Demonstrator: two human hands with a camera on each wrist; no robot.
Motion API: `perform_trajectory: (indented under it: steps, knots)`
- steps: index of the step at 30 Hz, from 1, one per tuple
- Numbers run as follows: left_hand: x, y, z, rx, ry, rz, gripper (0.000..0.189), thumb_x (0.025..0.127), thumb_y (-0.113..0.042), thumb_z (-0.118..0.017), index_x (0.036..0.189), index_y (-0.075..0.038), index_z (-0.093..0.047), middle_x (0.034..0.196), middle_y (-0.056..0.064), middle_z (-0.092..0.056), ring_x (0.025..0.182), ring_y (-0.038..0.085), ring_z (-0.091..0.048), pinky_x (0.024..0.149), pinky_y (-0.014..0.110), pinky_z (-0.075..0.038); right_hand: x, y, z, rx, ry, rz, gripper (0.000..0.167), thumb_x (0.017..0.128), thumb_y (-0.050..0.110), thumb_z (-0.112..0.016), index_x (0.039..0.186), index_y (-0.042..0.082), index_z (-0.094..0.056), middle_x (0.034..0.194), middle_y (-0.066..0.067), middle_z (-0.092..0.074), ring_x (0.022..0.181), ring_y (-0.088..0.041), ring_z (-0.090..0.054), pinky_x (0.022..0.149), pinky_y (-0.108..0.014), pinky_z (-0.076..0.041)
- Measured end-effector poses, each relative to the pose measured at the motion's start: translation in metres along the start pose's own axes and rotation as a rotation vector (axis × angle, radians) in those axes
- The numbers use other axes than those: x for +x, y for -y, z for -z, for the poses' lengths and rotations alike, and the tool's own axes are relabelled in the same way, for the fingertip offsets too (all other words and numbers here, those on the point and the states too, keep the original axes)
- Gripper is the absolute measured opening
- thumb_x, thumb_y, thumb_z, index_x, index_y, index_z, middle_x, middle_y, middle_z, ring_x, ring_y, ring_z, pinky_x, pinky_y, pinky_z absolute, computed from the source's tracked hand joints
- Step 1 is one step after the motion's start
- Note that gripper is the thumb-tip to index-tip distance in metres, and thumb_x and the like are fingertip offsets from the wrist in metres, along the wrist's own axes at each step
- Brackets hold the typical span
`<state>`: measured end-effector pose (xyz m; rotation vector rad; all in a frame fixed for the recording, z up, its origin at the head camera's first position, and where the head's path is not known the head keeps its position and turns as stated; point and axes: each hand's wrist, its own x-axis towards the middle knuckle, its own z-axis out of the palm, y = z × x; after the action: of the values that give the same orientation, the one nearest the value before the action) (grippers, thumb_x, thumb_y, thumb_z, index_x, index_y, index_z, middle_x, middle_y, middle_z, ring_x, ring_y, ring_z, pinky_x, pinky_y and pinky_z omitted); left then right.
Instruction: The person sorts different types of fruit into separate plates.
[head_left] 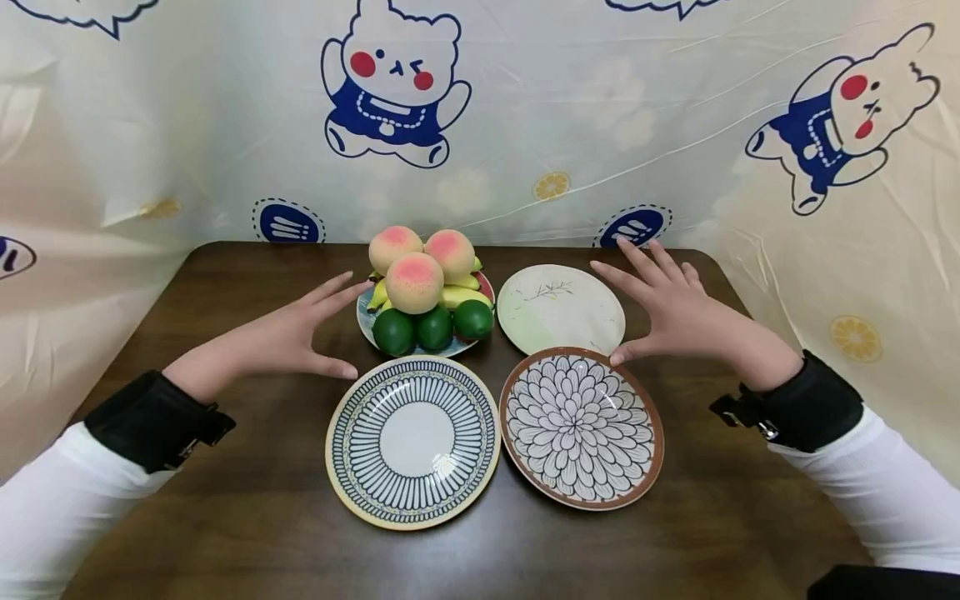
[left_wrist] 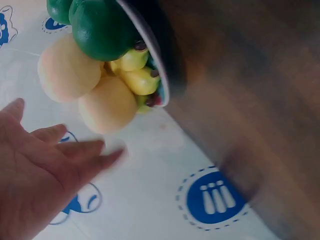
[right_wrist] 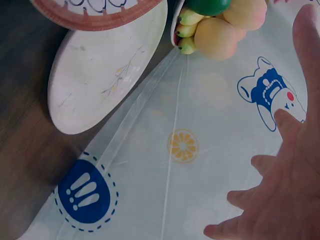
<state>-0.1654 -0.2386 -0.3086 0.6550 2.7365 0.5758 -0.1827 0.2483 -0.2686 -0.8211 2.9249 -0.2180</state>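
Observation:
My left hand (head_left: 303,333) is spread with straight fingers, just left of a plate of fruit, holding nothing. That fruit plate (head_left: 365,325) carries peaches (head_left: 415,283), yellow bananas (head_left: 461,297) and dark green round fruits (head_left: 393,332). The same peaches (left_wrist: 107,104) show above the left fingers in the left wrist view. My right hand (head_left: 667,312) is also spread and holds nothing; its thumb tip is right at the rim of a brown-rimmed plate with a petal pattern (head_left: 581,429). Behind that lies a pale plate with a twig design (head_left: 561,308), left of the right fingers.
A yellow-rimmed plate with blue-black stripes (head_left: 414,442) lies at the front, beside the petal plate. All stand on a dark wooden table (head_left: 262,500). A pale cloth printed with cartoon bears (head_left: 525,125) hangs behind the table's back edge and along the sides.

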Motion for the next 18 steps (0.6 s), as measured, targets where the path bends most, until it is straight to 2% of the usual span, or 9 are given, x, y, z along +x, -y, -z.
perform_trajectory:
  steps: [4,8,11,14,16,18]
  knots:
    - [-0.012,0.008,-0.008,-0.133,0.033,0.088,0.096,0.093,-0.050,-0.071,0.165,-0.016,-0.017,0.166,0.026,-0.027,0.149,0.053,-0.032,0.111,0.070,-0.038,0.014,0.006,-0.001,0.026,-0.011,0.028,0.120,0.070,0.052,-0.090,0.164,0.022,-0.022,0.173,-0.019,0.002,0.155,-0.058,-0.001,0.107,-0.088,-0.015]
    - [-0.024,0.017,-0.019,-0.251,0.081,0.174,0.085,0.101,-0.048,-0.060,0.164,-0.009,-0.018,0.156,0.030,-0.043,0.142,0.052,-0.044,0.106,0.062,-0.047,0.030,0.015,-0.001,0.035,-0.004,0.066,0.118,0.072,0.053,-0.088,0.164,0.022,-0.021,0.173,-0.020,0.002,0.155,-0.058,-0.001,0.107,-0.088,-0.015]
    - [-0.031,0.024,-0.029,-0.332,0.108,0.190,0.078,0.105,-0.042,-0.055,0.161,0.000,-0.021,0.145,0.031,-0.055,0.132,0.047,-0.056,0.100,0.055,-0.054,0.041,0.021,-0.003,0.048,-0.004,0.090,0.117,0.072,0.051,-0.089,0.164,0.022,-0.022,0.173,-0.020,0.001,0.155,-0.058,-0.001,0.107,-0.089,-0.013]
    - [-0.040,0.029,-0.040,-0.417,0.140,0.229,0.073,0.106,-0.037,-0.054,0.159,0.004,-0.024,0.131,0.028,-0.066,0.117,0.036,-0.068,0.090,0.045,-0.060,0.054,0.027,-0.007,0.063,-0.018,0.140,0.115,0.073,0.046,-0.091,0.163,0.020,-0.024,0.173,-0.021,-0.002,0.155,-0.058,-0.003,0.108,-0.088,-0.015]
    - [-0.044,0.032,-0.048,-0.491,0.172,0.264,0.072,0.106,-0.035,-0.054,0.158,0.006,-0.025,0.128,0.028,-0.068,0.109,0.028,-0.071,0.084,0.040,-0.061,0.062,0.030,-0.011,0.073,-0.022,0.167,0.114,0.073,0.043,-0.091,0.163,0.018,-0.025,0.172,-0.022,-0.005,0.155,-0.057,-0.005,0.110,-0.086,-0.016]
    - [-0.047,0.034,-0.056,-0.556,0.201,0.297,0.073,0.106,-0.036,-0.054,0.158,0.006,-0.026,0.127,0.026,-0.068,0.106,0.024,-0.072,0.084,0.038,-0.061,0.071,0.033,-0.014,0.085,-0.018,0.192,0.112,0.074,0.042,-0.091,0.162,0.016,-0.027,0.172,-0.022,-0.007,0.155,-0.056,-0.008,0.113,-0.082,-0.017]
